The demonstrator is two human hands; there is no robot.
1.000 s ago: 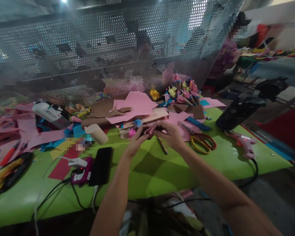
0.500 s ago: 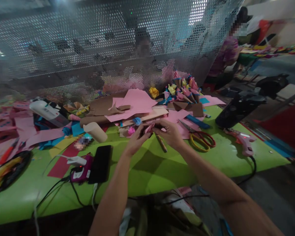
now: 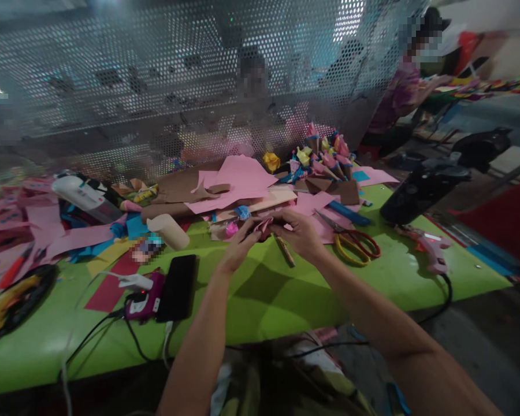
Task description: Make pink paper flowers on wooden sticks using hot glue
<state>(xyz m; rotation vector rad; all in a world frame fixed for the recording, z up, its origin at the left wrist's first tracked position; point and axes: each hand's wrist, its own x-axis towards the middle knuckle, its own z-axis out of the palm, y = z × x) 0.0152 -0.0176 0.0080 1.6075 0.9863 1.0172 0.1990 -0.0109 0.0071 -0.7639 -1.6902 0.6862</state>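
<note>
Pinching a small folded piece of pink paper [image 3: 266, 223] between the fingertips of left hand [image 3: 241, 245] and right hand [image 3: 301, 232], close together and nearly meeting around it. Holding it above the green table [image 3: 307, 312], clear of the surface, in front of the heaped paper. Impossible to tell the exact shape of the folds, half hidden behind fingers.

Lying just below the right hand, on the tabletop: a thin, pen-like stick [image 3: 285, 252]. Resting farther right: scissors [image 3: 340, 232] with yellow and red handles, blades pointing away and to the left, just beside a blue-handled tool [image 3: 349, 214]. Standing near the right end: a black bottle [image 3: 413, 196], near a pink glue gun [image 3: 437, 251] trailing a black cord.

Lying left of the left forearm: a dark-screened smartphone [image 3: 178, 289], beside a purple power adapter [image 3: 144, 301] with a white plug in it. Tilted behind these: a cream-coloured roll [image 3: 168, 231].

Piled behind the hands: large pink sheets [image 3: 238, 179] over brown paper [image 3: 169, 193], then, to the right, a cluster of paper flowers [image 3: 325, 159]. Rising behind everything: a perforated metal panel [image 3: 156, 110].
</note>
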